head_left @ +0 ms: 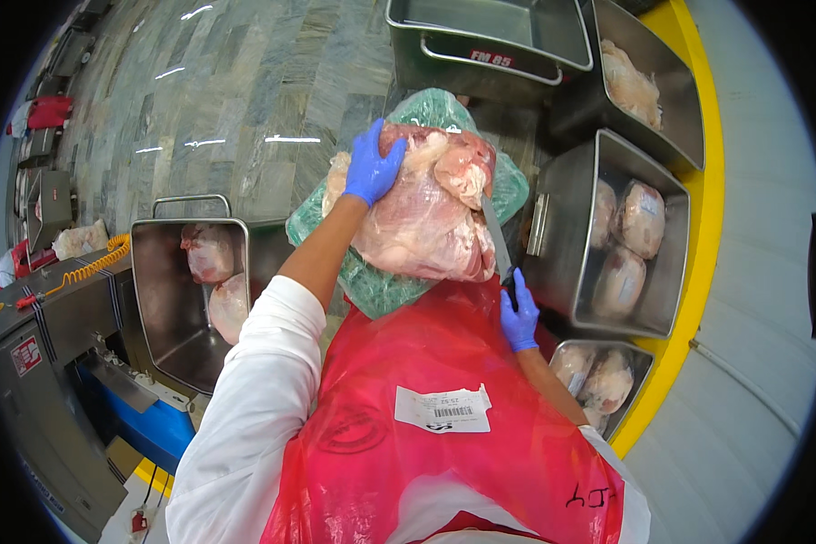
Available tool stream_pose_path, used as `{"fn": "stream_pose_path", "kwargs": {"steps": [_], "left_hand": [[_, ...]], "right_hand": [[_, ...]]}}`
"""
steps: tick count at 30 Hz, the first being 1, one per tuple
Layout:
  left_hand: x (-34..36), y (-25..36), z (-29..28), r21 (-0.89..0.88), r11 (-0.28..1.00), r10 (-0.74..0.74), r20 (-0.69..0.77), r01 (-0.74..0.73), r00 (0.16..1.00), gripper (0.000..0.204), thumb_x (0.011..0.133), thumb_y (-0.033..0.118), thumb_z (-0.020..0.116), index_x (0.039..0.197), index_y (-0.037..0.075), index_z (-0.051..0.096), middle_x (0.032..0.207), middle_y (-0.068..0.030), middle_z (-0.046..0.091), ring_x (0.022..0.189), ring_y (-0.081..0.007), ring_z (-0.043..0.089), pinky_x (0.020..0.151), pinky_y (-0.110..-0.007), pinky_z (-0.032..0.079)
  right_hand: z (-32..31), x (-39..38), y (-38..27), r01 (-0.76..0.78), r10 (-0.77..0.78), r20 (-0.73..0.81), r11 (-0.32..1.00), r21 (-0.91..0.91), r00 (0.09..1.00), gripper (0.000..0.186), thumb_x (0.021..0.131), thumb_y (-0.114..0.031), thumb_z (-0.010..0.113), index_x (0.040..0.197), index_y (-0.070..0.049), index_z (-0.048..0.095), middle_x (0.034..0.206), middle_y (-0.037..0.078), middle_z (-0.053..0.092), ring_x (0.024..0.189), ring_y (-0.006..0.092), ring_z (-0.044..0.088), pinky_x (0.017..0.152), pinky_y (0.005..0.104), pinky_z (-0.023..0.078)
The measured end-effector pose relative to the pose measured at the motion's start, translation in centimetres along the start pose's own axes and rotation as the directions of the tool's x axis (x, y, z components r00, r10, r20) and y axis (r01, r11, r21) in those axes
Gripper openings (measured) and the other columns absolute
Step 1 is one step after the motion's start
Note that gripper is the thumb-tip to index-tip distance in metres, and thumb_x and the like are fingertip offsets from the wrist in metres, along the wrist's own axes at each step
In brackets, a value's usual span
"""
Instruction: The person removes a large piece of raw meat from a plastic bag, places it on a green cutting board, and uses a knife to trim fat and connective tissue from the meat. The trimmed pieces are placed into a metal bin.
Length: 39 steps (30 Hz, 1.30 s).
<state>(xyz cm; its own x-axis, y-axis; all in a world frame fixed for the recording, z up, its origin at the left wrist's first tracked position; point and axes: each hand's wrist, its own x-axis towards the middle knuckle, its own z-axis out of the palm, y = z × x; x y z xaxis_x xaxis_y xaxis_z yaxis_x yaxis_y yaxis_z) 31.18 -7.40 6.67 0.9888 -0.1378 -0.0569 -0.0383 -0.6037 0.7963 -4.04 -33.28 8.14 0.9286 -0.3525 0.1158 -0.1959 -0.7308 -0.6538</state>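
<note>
A large piece of pale pink raw meat [403, 218] with white fat lies in front of me on green, clear-wrapped plastic [381, 290]. My left hand [374, 166], in a blue glove, rests on its upper left part with the fingers stretched out. On the right, my blue-gloved right hand [519, 317] is closed round the black handle of a knife [499, 240]. The blade points away from me and runs along the meat's right edge, beside a thick lobe. Whether the tip is inside the meat, I cannot tell.
Steel bins of wrapped meat [639, 222] stand along the right by a yellow edge [712, 181]. Another steel bin [190, 317] with meat is at left. Ahead is a large metal tub [490, 68]. A yellow coiled hose [91, 263] lies by machinery at far left.
</note>
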Motion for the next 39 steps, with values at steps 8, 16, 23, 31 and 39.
{"fn": "stream_pose_path", "kwargs": {"steps": [8,16,23,31,39], "left_hand": [[-2.6,1.1,0.0,0.205,0.954,0.262,-0.206,-0.221,0.943,0.068,0.091,0.044,0.07,0.143,0.004,0.051,0.135,-0.0335,0.053,0.12,-0.0494,0.055,0.103,-0.054,0.045],[-13.4,7.1,-4.6,0.271,0.83,0.488,0.071,-0.488,0.87,0.071,0.084,0.049,0.076,0.138,0.006,0.057,0.132,-0.0273,0.055,0.121,-0.0453,0.053,0.104,-0.053,0.041],[-12.9,5.4,-2.5,0.236,0.772,0.569,0.158,-0.591,0.807,0.035,0.089,0.027,0.071,0.119,0.01,0.064,0.117,-0.0178,0.062,0.11,-0.0395,0.058,0.091,-0.051,0.046],[-11.7,4.4,-1.7,0.104,0.851,0.503,0.121,-0.515,0.856,0.017,0.096,0.025,0.062,0.09,0.009,0.063,0.077,-0.021,0.065,0.072,-0.041,0.064,0.065,-0.053,0.05],[-12.3,4.3,-1.5,-0.029,0.76,0.642,0.197,-0.65,0.741,0.024,0.096,0.032,0.062,0.081,0.013,0.065,0.067,-0.0164,0.064,0.061,-0.0387,0.064,0.057,-0.053,0.05]], "right_hand": [[-11.8,2.5,-7.8,-0.103,0.136,0.255,0.985,-0.137,0.957,0.06,0.095,-0.017,0.07,0.152,-0.024,0.052,0.102,0.015,0.072,0.085,0.0306,0.071,0.078,0.0384,0.056],[-13.5,-3.0,-13.8,-0.452,0.417,0.33,0.891,0.033,0.847,0.058,0.097,-0.012,0.067,0.152,-0.016,0.051,0.125,0.011,0.072,0.103,0.0098,0.063,0.092,0.0278,0.051],[-12.6,-1.7,-17.0,-0.495,0.476,0.302,0.869,-0.014,0.826,0.056,0.097,-0.014,0.067,0.151,-0.017,0.053,0.128,0.013,0.071,0.105,0.0124,0.064,0.092,0.0309,0.051],[-10.8,-2.5,-17.3,-0.332,0.323,0.212,0.943,0.005,0.922,0.053,0.098,-0.014,0.064,0.15,-0.015,0.054,0.117,0.013,0.074,0.089,0.0128,0.062,0.086,0.032,0.052],[-12.4,1.9,-22.7,-0.326,0.378,0.278,0.92,-0.217,0.883,0.046,0.096,-0.021,0.064,0.141,-0.014,0.061,0.095,0.025,0.072,0.084,0.0396,0.071,0.08,0.0432,0.055]]}}
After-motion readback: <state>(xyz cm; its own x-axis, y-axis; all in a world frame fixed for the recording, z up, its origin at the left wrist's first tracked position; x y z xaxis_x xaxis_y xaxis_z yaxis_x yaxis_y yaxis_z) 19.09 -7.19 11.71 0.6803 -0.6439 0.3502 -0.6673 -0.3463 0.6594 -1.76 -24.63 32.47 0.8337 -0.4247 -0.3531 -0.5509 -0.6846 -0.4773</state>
